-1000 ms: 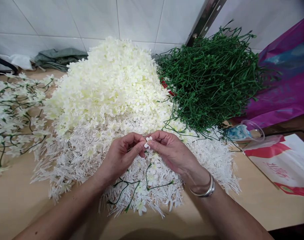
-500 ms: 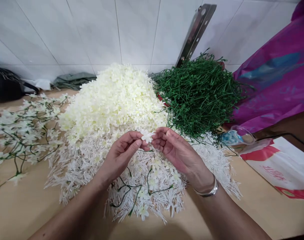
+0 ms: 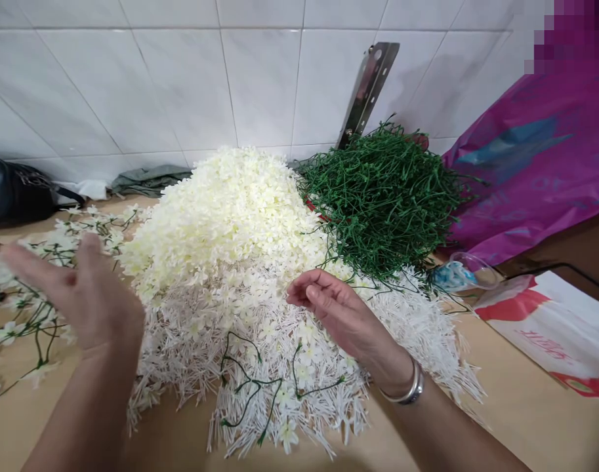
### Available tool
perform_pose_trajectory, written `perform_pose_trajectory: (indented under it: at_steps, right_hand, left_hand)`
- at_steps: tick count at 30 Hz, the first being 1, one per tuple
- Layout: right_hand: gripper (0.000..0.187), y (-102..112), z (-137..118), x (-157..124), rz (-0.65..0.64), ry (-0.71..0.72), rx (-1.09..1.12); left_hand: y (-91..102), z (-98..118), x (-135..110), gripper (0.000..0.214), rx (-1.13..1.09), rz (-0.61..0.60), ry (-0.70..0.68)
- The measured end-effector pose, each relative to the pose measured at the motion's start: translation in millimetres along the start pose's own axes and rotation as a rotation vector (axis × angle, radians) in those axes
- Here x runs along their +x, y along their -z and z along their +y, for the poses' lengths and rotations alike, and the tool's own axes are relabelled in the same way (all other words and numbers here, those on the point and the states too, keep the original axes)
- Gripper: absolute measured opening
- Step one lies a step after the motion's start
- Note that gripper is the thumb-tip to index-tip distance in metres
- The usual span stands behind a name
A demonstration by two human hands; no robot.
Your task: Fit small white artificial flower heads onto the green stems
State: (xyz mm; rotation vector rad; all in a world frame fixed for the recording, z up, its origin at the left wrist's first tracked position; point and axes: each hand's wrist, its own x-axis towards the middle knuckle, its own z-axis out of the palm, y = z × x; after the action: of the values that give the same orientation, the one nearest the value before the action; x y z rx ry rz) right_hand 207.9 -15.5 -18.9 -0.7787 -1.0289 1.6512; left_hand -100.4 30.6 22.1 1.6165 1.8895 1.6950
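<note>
My left hand (image 3: 95,298) is out at the left, blurred by motion, with thumb and fingers spread and nothing visible in it. It is in front of the green-stemmed white artificial flower sprays (image 3: 48,242). My right hand (image 3: 336,311), with a silver bracelet at the wrist, hovers over the white pile. Its fingers are loosely curled, apart from the thumb, and I see nothing held. Below lie thin white stalks (image 3: 181,354) with loose white blossoms. A heap of cream-white artificial blossoms (image 3: 230,203) rises behind. Bare green stems (image 3: 252,380) lie across the stalks near the front.
A large heap of green plastic stems (image 3: 382,196) stands at the back right, by a metal bracket (image 3: 368,92) against the tiled wall. To the right are a purple bag (image 3: 525,164), a clear plastic cup (image 3: 469,272) and a red-and-white packet (image 3: 550,334). A black bag (image 3: 16,193) sits far left.
My hands were together over the pile with a white blossom between them. My left hand has swung left and opened; my right stays near the same place. The blossom no longer shows between them.
</note>
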Motion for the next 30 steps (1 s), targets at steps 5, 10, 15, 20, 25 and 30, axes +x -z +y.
perform_pose_trajectory:
  at_steps: [5,10,15,20,25,30]
  right_hand:
    - [0.021,-3.1,3.9,-2.0,-0.078,0.007,-0.136]
    - [0.024,-7.6,-2.5,-3.4,-0.126,0.008,-0.275]
    - [0.018,-12.5,-9.3,-6.2,-0.204,0.019,-0.419]
    - [0.009,-12.2,-15.8,-8.9,-0.2,0.085,-0.57]
    - [0.005,-6.4,-15.8,-8.6,0.094,0.323,-0.576]
    - [0.014,5.6,-10.1,-2.0,0.292,0.53,-0.902]
  left_hand:
    - [-50.4,22.5,-56.3,0.046,-0.201,-0.216,0.012]
    - [-79.4,52.8,-74.1,0.026,-0.12,-0.411,-0.494]
    - [-127.4,74.9,-50.9,0.024,0.083,-0.599,-0.599]
    - [-159.1,83.2,-27.9,0.007,0.116,-0.614,-0.591]
    - [-113.5,76.2,-25.2,0.014,0.02,-0.515,-0.513]
    - [-61.5,53.1,-35.3,0.016,-0.196,-0.552,-0.078]
